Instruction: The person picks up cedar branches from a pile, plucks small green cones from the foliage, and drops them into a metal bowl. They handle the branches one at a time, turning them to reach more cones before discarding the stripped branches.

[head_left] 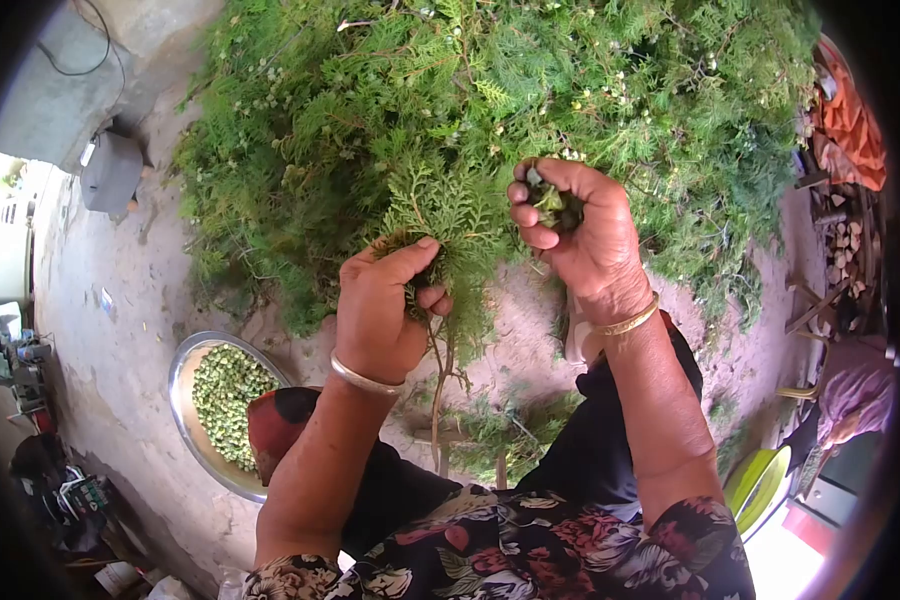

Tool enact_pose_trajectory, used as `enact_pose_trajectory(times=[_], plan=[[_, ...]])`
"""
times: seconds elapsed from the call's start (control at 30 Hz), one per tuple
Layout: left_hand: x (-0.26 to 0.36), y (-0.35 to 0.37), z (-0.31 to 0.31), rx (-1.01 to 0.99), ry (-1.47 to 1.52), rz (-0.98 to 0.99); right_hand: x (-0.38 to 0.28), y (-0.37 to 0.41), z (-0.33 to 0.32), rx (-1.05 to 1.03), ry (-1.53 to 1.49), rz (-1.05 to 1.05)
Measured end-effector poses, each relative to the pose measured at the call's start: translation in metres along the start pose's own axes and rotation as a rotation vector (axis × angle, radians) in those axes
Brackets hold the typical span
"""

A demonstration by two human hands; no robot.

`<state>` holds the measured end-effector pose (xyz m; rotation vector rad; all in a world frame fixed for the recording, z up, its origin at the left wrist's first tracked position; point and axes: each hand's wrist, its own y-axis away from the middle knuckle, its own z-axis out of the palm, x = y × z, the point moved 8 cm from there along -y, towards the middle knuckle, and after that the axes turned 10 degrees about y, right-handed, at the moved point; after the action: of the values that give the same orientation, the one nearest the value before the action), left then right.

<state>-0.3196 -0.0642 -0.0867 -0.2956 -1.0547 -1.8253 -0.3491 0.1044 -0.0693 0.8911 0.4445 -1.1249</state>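
Note:
My left hand (395,290) is closed on a leafy green branch (435,205), whose bare brown stem hangs down between my knees. To its right and a little higher, my right hand (570,225) is curled around several small green cones (545,200), which show between the fingers and palm. Beyond both hands lies a large heap of green conifer branches (370,120) dotted with pale cones. A round metal basin (182,385) holding many green cones stands on the ground to the left, beside my knee.
Cut sprigs (515,435) lie on the ground between my legs. Stacked firewood (845,250) and an orange cloth (850,130) are at the right edge. A yellow-green basin (760,480) sits at the lower right. A grey container (112,172) stands at the upper left.

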Motion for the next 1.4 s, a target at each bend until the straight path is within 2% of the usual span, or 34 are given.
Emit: enact_pose_trajectory(times=[0.07,0.23,0.43,0.53,0.57,0.63,0.67,0.7,0.77,0.83,1.0,1.07,1.13,1.17,1.2,1.23,1.3,1.4], plan=[[-0.002,0.0,-0.006,0.069,0.086,-0.048,0.004,-0.002,0.0,0.025,-0.034,0.011],[-0.005,-0.001,-0.008,0.025,0.132,-0.05,0.005,0.007,0.005,0.112,-0.128,0.034],[0.002,0.002,-0.008,0.031,0.19,0.034,0.012,0.014,0.018,0.108,-0.094,-0.057],[0.031,0.011,0.009,-0.164,0.017,0.298,0.026,0.014,0.023,0.074,-0.05,-0.016],[0.033,0.013,0.01,-0.156,0.025,0.303,0.03,0.015,0.025,0.081,-0.013,0.005],[0.034,0.019,0.024,-0.275,-0.019,0.275,0.036,0.016,0.03,0.114,0.022,0.002],[0.033,0.016,0.019,-0.246,-0.147,0.311,0.041,0.014,0.026,0.126,0.072,0.008],[0.029,0.011,0.014,-0.242,-0.145,0.309,0.044,0.012,0.021,0.139,0.121,0.013],[0.031,0.01,0.018,-0.288,-0.354,0.498,0.05,0.011,0.018,0.138,0.14,0.04],[0.029,0.009,0.017,-0.237,-0.44,0.507,0.05,0.009,0.022,0.053,0.172,0.032],[0.025,0.008,0.016,-0.139,-0.873,0.584,0.05,0.006,0.027,0.014,0.261,0.015],[0.024,0.008,0.013,-0.121,-0.873,0.58,0.055,0.003,0.02,0.019,0.309,0.01],[0.021,0.007,0.013,-0.103,-0.872,0.575,0.043,0.005,0.03,-0.082,0.671,-0.196],[0.017,0.004,0.011,-0.146,-0.605,0.492,0.039,0.007,0.035,-0.111,0.788,-0.269],[0.012,0.001,0.01,-0.184,-0.339,0.404,0.045,0.006,0.028,-0.042,0.511,-0.083],[0.012,0.001,0.012,-0.185,-0.341,0.402,0.055,0.008,0.024,0.024,0.232,0.1],[0.012,0.003,0.013,-0.188,-0.229,0.346,0.05,0.013,0.026,0.014,0.239,0.097],[0.014,0.007,0.012,-0.139,-0.281,0.283,0.04,0.018,0.032,0.015,0.277,0.087]])
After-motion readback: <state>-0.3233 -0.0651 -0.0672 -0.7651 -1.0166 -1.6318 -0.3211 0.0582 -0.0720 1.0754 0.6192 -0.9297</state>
